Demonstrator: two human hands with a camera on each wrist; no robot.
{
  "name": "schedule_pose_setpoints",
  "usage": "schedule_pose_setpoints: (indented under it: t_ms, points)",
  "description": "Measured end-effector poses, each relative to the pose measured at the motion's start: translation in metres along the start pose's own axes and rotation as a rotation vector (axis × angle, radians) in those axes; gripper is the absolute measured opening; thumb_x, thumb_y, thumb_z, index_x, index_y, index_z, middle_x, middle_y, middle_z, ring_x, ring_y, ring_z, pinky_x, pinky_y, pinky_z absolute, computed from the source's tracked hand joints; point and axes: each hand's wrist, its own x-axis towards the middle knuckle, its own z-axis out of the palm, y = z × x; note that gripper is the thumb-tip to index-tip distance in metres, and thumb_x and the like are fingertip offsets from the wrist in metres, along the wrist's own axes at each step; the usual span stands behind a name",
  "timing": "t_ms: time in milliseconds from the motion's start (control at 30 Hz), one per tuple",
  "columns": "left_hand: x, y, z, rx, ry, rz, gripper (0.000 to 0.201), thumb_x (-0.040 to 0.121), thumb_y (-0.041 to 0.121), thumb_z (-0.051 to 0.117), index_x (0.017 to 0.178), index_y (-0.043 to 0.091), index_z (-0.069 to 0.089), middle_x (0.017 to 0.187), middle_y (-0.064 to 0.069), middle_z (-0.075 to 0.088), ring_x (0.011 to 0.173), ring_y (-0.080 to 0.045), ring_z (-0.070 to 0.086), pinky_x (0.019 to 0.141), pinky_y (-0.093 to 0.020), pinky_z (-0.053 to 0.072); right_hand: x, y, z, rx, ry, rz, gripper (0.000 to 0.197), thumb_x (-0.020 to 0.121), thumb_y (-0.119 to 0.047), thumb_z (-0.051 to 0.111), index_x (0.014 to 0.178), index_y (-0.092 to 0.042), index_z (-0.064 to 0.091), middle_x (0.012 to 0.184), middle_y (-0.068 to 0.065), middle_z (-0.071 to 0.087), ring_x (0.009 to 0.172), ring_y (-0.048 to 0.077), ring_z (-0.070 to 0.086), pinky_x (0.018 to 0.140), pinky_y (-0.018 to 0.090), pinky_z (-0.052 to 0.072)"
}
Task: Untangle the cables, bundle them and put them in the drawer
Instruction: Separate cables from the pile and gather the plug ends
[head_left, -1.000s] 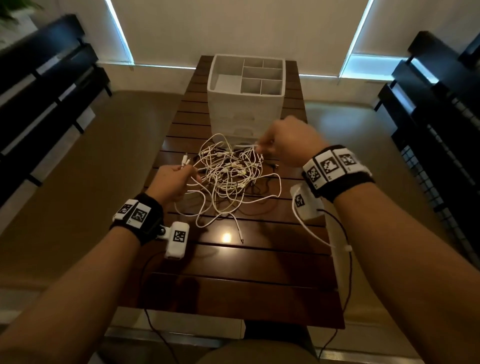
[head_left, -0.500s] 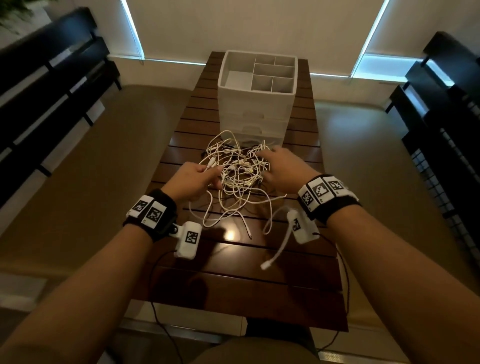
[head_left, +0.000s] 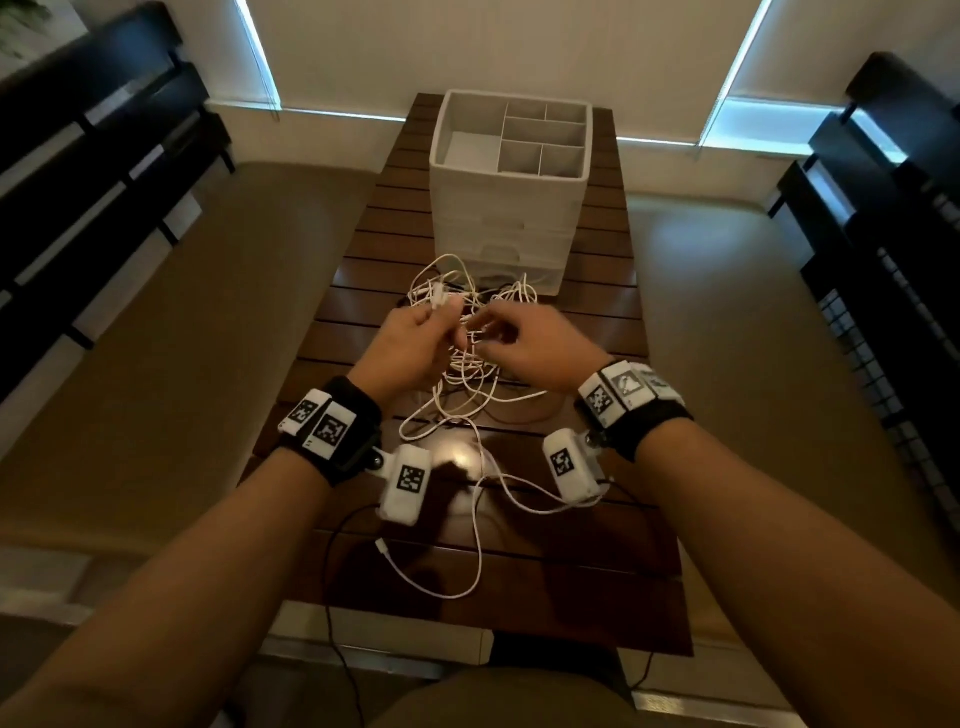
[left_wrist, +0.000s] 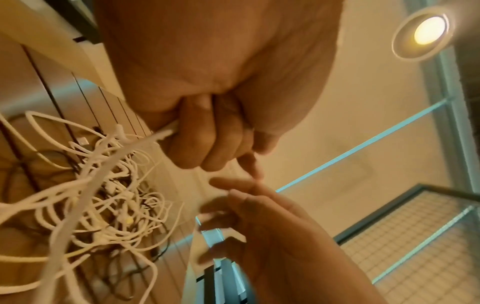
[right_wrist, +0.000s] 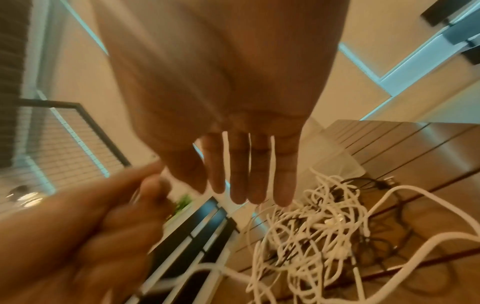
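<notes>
A tangle of white cables (head_left: 467, 358) lies mid-table, with a dark cable (right_wrist: 363, 182) mixed in. My left hand (head_left: 439, 325) is raised over the tangle's left side, its fingers (left_wrist: 200, 144) curled round one white cable (left_wrist: 145, 142) whose plug sticks up past the thumb. My right hand (head_left: 491, 338) hovers just right of it with straight fingers (right_wrist: 241, 174) holding nothing, a little above the tangle (right_wrist: 319, 226). Behind the tangle stands the white drawer unit (head_left: 506, 228), its front drawers shut.
The unit's open top tray (head_left: 441, 156) has several compartments. One loose white cable end (head_left: 383, 545) trails toward the near edge of the slatted wooden table (head_left: 597, 582). Dark benches (head_left: 78, 182) flank both sides, with floor between them and the table.
Both hands have lifted off the tangle and drawn together. The left one has raised a cable strand; the right one has let go and straightened its fingers.
</notes>
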Motion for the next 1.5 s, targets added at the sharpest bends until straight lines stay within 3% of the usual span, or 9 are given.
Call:
schedule_pose_setpoints:
  t_ms: [100,200,400,600,767,967,1200,1400,1500]
  points:
    - [0.001,0.019,0.006,-0.225,0.011,0.069,0.050,0.110,0.050,0.043,0.070,0.019,0.050,0.054,0.004,0.028,0.043,-0.013,0.021,0.042,-0.023,0.018,-0.002,-0.019,0.028,0.215,-0.198,-0.024,0.041,0.086,-0.041,0.075,0.124,-0.032,0.061,0.121,-0.005,0.073,0.112,0.011,0.068,0.100,0.037,0.054]
    - [-0.001,0.037,0.003,-0.427,-0.054,0.130,0.054,0.111,0.052,0.036,0.069,0.020,0.042,0.058,0.002,0.024,0.047,-0.015,0.015,0.042,-0.028,0.012,-0.002,-0.025,0.042,0.384,-0.240,-0.001,0.028,0.095,-0.036,0.072,0.115,-0.016,0.069,0.104,0.007,0.076,0.094,0.008,0.070,0.091,0.042,0.056]
    - [-0.001,0.035,-0.018,-0.530,-0.075,0.129,0.055,0.112,0.048,0.034,0.065,0.020,0.031,0.055,0.004,0.019,0.043,-0.011,0.015,0.040,-0.023,0.013,-0.006,0.001,0.033,-0.061,0.164,-0.144,0.031,0.099,-0.037,0.068,0.086,-0.010,0.075,0.106,0.008,0.058,0.098,0.020,0.054,0.086,0.033,0.044]
    - [-0.007,0.023,-0.043,-0.432,0.079,0.078,0.054,0.111,0.046,0.039,0.064,0.021,0.031,0.053,0.004,0.019,0.041,-0.011,0.016,0.038,-0.018,0.017,-0.022,0.018,-0.006,0.051,-0.091,0.077,0.060,0.094,-0.054,0.070,0.052,-0.019,0.045,0.045,-0.011,0.036,0.045,0.009,0.033,0.050,0.023,0.029]
    - [-0.002,0.007,-0.044,-0.397,0.092,0.104,0.056,0.112,0.048,0.037,0.064,0.019,0.032,0.054,0.002,0.020,0.042,-0.012,0.015,0.041,-0.022,0.011,-0.015,0.047,-0.024,-0.411,-0.264,0.170,0.071,0.084,-0.081,0.057,0.070,-0.012,0.067,0.061,0.002,0.057,0.059,0.018,0.056,0.060,0.032,0.042]
    - [0.001,-0.001,-0.042,-0.370,0.038,0.047,0.056,0.111,0.050,0.036,0.065,0.018,0.034,0.056,0.002,0.022,0.043,-0.012,0.018,0.045,-0.028,0.012,-0.027,0.067,-0.029,-0.900,-0.318,0.403,0.066,0.083,-0.084,0.056,0.084,-0.018,0.060,0.092,0.005,0.064,0.086,0.026,0.065,0.080,0.040,0.058]
    - [0.019,-0.006,-0.017,-0.429,0.292,0.025,0.051,0.107,0.033,0.057,0.063,0.026,0.032,0.053,0.005,0.022,0.040,-0.011,0.018,0.040,-0.023,0.015,-0.008,0.046,-0.008,-0.594,-0.456,0.304,0.084,0.072,-0.066,0.083,0.138,-0.026,0.052,0.132,-0.003,0.061,0.116,0.023,0.060,0.093,0.036,0.048]
    - [0.020,-0.008,-0.040,-0.589,0.308,0.060,0.054,0.110,0.042,0.044,0.061,0.024,0.032,0.052,0.006,0.020,0.041,-0.012,0.015,0.039,-0.023,0.014,-0.007,0.045,0.002,-0.340,-0.500,0.330,0.035,0.088,-0.057,0.074,0.092,-0.023,0.070,0.084,-0.005,0.071,0.078,0.017,0.068,0.064,0.026,0.047]
    - [0.020,-0.013,-0.058,-0.648,0.253,0.087,0.054,0.111,0.044,0.038,0.062,0.022,0.033,0.052,0.005,0.019,0.040,-0.012,0.015,0.037,-0.020,0.019,-0.015,0.065,-0.001,-0.683,-0.413,0.424,0.053,0.090,-0.061,0.070,0.110,-0.013,0.071,0.095,0.005,0.067,0.086,0.026,0.064,0.074,0.032,0.052]
